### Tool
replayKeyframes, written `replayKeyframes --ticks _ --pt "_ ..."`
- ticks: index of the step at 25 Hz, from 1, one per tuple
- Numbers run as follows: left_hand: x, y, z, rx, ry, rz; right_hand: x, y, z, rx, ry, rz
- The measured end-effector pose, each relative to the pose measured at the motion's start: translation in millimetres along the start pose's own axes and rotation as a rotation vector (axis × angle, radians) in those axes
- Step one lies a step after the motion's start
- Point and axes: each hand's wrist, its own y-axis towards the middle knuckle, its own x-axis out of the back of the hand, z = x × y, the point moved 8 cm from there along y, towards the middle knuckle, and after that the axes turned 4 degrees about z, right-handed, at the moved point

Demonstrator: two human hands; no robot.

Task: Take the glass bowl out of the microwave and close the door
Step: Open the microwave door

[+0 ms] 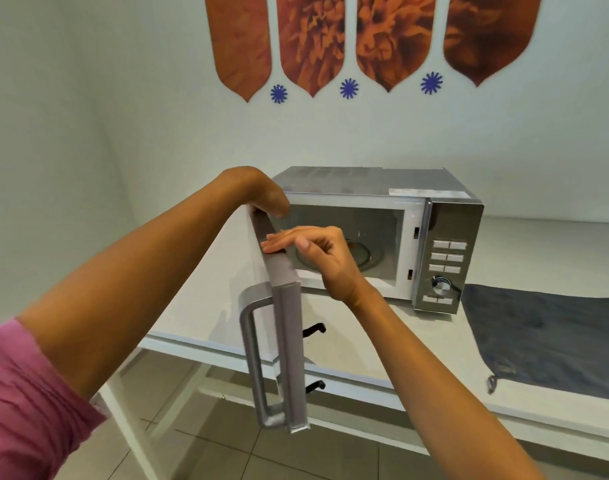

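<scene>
The silver microwave [365, 183] stands on a white table with its door [289, 341] swung wide open toward me, edge-on. My left hand [263, 195] is curled over the door's top corner and grips it. My right hand [317, 252] is in front of the open cavity, fingers flat against the door's inner edge and holding nothing. Behind that hand a round clear glass shape [370, 254] lies on the cavity floor, partly hidden. I cannot tell whether it is the glass bowl or only the turntable.
The door's long silver handle [254, 362] faces left over the table's front edge. The control panel [447, 258] is on the microwave's right. A dark grey cloth [545, 337] lies on the table [538, 244] to the right. Tiled floor is below.
</scene>
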Motion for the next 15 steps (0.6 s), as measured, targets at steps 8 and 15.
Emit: replayKeyframes --ticks 8,15 --pt "-4 -3 50 0.056 -0.039 0.019 -77 31 0 0.081 -0.149 0.129" --pt "-11 -4 83 0.049 -0.204 0.066 -120 50 -9 0.061 -0.143 0.15"
